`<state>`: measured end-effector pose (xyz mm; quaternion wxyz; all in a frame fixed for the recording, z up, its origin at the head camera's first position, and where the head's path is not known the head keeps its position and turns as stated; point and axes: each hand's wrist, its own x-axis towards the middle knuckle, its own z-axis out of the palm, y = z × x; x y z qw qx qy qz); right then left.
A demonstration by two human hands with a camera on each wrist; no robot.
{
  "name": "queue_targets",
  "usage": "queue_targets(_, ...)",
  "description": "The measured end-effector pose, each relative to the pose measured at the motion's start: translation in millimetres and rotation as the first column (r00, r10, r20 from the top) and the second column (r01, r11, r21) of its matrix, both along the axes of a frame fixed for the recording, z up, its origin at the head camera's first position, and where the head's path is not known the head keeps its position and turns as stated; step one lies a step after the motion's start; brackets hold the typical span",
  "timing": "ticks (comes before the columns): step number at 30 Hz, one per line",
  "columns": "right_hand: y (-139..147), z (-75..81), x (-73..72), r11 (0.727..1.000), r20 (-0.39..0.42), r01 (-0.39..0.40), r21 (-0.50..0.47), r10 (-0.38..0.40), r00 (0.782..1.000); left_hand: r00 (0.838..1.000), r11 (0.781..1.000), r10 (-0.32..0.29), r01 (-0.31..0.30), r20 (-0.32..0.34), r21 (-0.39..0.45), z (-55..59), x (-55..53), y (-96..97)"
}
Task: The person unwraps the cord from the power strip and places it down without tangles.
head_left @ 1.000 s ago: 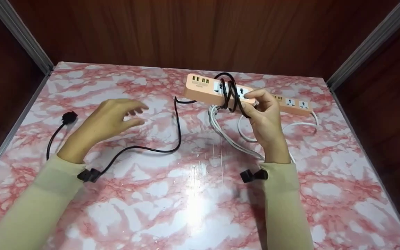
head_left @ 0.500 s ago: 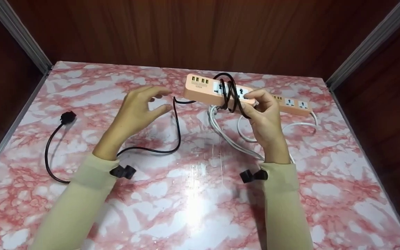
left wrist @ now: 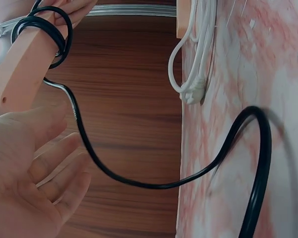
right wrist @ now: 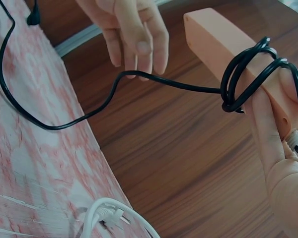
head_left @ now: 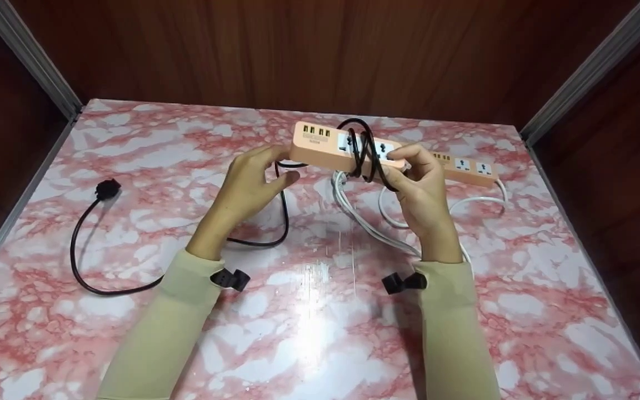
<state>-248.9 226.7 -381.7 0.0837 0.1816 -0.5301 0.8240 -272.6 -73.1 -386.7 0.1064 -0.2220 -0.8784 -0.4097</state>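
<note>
My right hand (head_left: 425,194) grips the right end of an orange power strip (head_left: 323,150), held up above the table. Its black cord (head_left: 373,161) is looped several times around the strip's middle, and the rest trails down to the tabletop. In the head view my left hand (head_left: 248,186) is at the strip's left end, fingertips right by its edge, thumb apart below. The left wrist view shows the left hand's fingers (left wrist: 54,168) spread loosely beside the hanging cord. The cord's black plug (head_left: 108,189) lies at the left of the table.
Behind the right hand a second orange power strip (head_left: 470,169) lies on the table with a white cord (head_left: 373,228) bundled near it. A brown wood-grain wall (head_left: 298,55) stands at the back. The table (head_left: 309,344) has a red and white marbled top.
My left hand has moved right and slightly up, from the table's left side to the strip's left end. The right hand still holds the strip, which has shifted slightly left.
</note>
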Motion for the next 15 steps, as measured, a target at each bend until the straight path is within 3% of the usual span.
queue_targets(8, -1, -0.4, -0.7, 1.000, -0.006, -0.009, 0.010, 0.009, 1.000, 0.999, 0.998, 0.008, -0.006, -0.034, 0.064, -12.3, -4.8, 4.1)
queue_targets(15, -2, 1.8, 0.4, 1.000, 0.004, -0.013, 0.007, 0.013, 1.000, 1.000, 0.996, -0.013, 0.015, -0.018, 0.085, -13.3, -6.7, 3.9)
